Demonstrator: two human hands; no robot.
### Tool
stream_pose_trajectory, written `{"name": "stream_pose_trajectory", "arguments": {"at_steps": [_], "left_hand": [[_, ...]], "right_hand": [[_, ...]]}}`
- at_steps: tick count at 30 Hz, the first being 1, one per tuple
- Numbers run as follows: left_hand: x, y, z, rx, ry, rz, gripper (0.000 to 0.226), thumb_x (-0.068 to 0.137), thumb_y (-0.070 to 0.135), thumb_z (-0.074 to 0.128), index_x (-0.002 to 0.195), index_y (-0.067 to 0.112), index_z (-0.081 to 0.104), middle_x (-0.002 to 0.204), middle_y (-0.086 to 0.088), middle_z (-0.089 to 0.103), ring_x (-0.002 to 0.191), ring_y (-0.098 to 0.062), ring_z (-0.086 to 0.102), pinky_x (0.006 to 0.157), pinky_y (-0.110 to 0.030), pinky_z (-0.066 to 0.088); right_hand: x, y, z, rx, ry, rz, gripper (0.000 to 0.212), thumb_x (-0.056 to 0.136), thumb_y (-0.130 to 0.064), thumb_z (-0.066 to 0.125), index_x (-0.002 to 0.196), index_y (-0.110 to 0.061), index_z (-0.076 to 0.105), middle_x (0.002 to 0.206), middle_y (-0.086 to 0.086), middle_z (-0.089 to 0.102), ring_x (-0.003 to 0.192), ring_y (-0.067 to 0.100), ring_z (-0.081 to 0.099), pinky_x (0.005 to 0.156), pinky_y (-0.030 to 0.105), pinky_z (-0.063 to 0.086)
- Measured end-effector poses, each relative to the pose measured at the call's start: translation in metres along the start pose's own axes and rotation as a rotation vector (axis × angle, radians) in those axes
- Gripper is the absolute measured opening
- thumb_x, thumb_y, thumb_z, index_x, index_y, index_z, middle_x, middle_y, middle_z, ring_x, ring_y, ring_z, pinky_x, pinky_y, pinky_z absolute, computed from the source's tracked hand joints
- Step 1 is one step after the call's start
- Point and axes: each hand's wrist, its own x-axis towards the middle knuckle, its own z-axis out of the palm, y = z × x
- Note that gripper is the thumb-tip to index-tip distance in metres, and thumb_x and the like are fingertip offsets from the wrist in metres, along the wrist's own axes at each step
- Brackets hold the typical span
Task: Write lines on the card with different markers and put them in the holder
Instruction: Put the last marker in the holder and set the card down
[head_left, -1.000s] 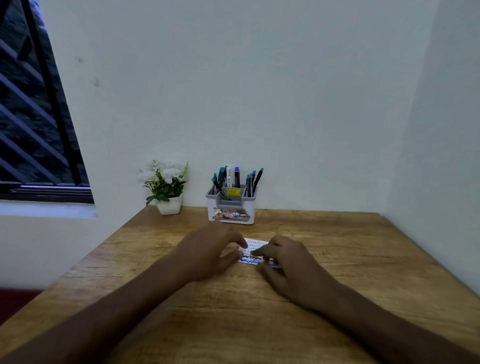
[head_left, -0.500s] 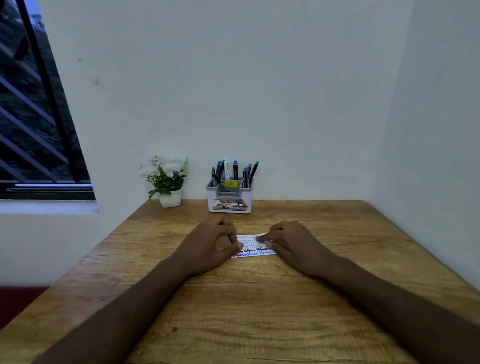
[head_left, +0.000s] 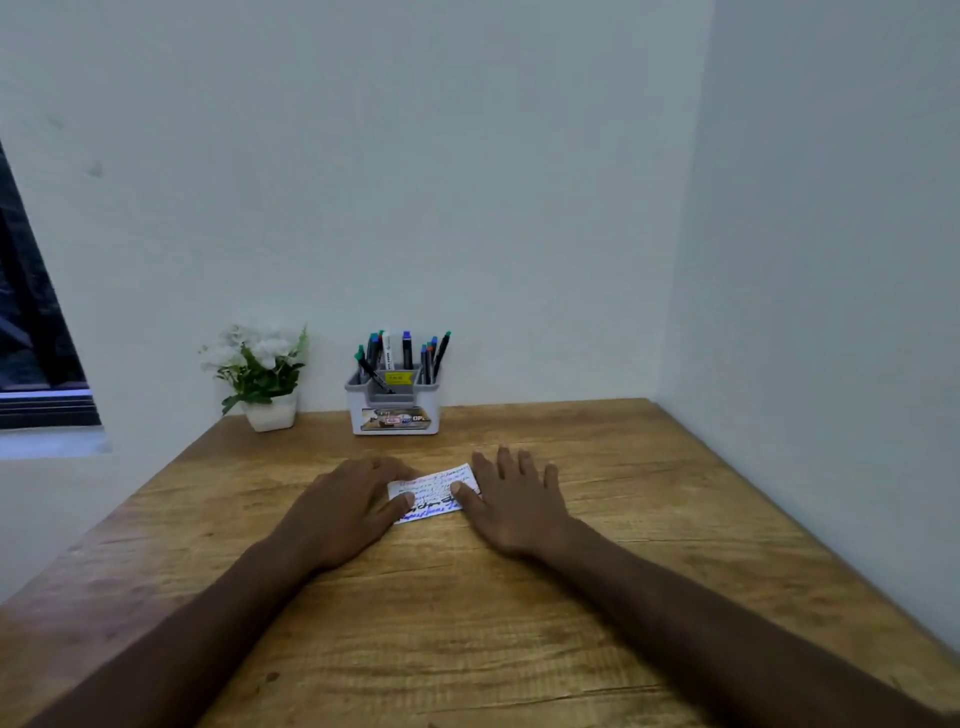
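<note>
Near the middle of the wooden desk (head_left: 649, 519) lies a small white card (head_left: 434, 493) covered in handwritten lines of red, black and blue ink, with 2 bare hands flat on either end of it. The left hand (head_left: 345, 512) rests palm down on the card's left end and the right hand (head_left: 511, 501) on its right end, both with fingers straight and spread, thumbs touching the card. At the desk's far edge against the wall stands a white and grey marker holder (head_left: 396, 408) filled with upright markers (head_left: 402, 351), and toward the far left corner sits a small white pot of white flowers (head_left: 260, 374).
</note>
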Motion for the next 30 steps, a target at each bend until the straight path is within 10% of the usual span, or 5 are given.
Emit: {"name": "stream_pose_trajectory", "arguments": {"at_steps": [10,16,30], "left_hand": [[-0.001,0.0,0.015,0.139,-0.112,-0.154,0.075,0.094,0.081,0.01,0.16,0.049,-0.002,0.173,0.007,-0.005,0.159,-0.02,-0.003,0.127,-0.05,0.008],[-0.003,0.002,0.014,0.131,-0.122,-0.167,0.077,0.092,0.081,0.003,0.16,0.048,-0.004,0.171,0.008,-0.013,0.158,-0.018,-0.012,0.128,-0.048,0.006],[-0.001,0.021,-0.026,0.005,-0.315,-0.272,0.069,0.102,0.069,0.025,0.162,0.043,0.004,0.173,-0.001,-0.001,0.159,-0.027,-0.003,0.126,-0.057,0.012]], "right_hand": [[-0.003,0.003,0.004,-0.071,0.023,-0.014,0.075,0.102,-0.071,0.006,0.168,-0.036,-0.003,0.178,0.005,-0.012,0.164,0.029,-0.015,0.13,0.061,-0.004],[-0.006,0.001,0.007,-0.063,0.077,-0.03,0.069,0.1,-0.071,-0.002,0.161,-0.045,-0.024,0.177,0.003,-0.014,0.163,0.032,-0.016,0.131,0.06,0.0],[-0.012,-0.016,-0.033,0.01,-0.103,0.078,0.07,0.106,-0.068,0.023,0.168,-0.039,0.006,0.179,0.003,0.003,0.164,0.037,-0.002,0.128,0.067,0.011]]}}
